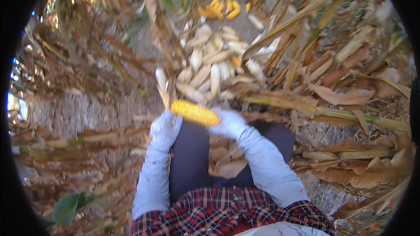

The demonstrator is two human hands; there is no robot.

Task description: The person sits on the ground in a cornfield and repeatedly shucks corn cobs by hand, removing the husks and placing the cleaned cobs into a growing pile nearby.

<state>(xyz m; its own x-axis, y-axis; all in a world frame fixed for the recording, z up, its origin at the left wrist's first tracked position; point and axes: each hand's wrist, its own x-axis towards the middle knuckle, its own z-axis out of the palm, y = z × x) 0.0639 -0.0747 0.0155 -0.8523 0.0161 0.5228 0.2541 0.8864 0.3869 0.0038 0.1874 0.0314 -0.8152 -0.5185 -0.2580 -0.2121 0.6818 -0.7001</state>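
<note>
Over my thighs lies a bare yellow ear of corn (195, 113), tilted slightly down to the right. My right hand (229, 123), in a pale knitted glove, is closed around its right end. At the ear's left end is my gloved left hand (165, 127), its fingers gripping a pale corn husk (161, 83) that sticks up past the ear. Blur hides whether this husk still joins the ear.
Beyond my knees spreads a pile of husks (210, 65). Several bare yellow ears (226, 8) lie on the soil behind it. Dry corn stalks (344, 113) and brown leaves cross the ground on both sides, and one stalk (160, 23) leans near the pile's left edge.
</note>
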